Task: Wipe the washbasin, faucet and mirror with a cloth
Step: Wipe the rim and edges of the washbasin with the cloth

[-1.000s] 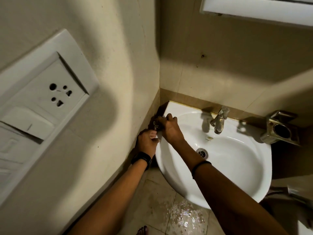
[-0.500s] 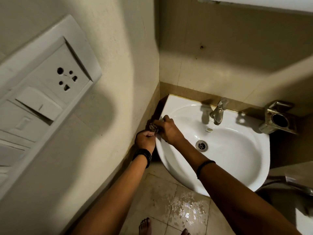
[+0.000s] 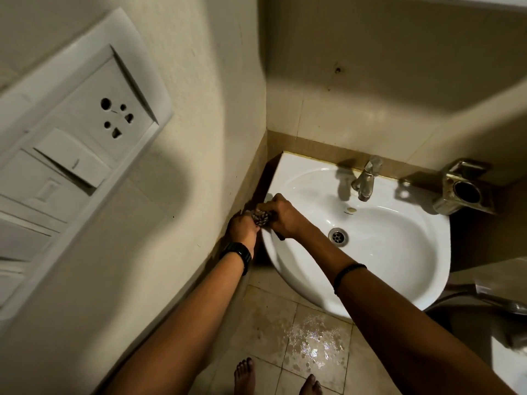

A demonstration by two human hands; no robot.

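At the left rim of the washbasin [image 3: 399,266], a glossy white ceramic bowl with a rounded front, both hands meet on a small crumpled cloth [image 3: 261,217], dark with a pale pattern. The left hand [image 3: 241,228] grips it from the wall side, fingers [image 3: 247,218] curled. The right hand [image 3: 285,215] curls round the other end, apparently pressing it to the rim, though shadow obscures the contact. A dull chrome faucet [image 3: 365,181] stands at the back edge, above the round steel drain [image 3: 338,236]. A tarnished metal holder [image 3: 462,192] projects from the wall at right. Wet, mottled floor tiles [image 3: 316,342] glisten below.
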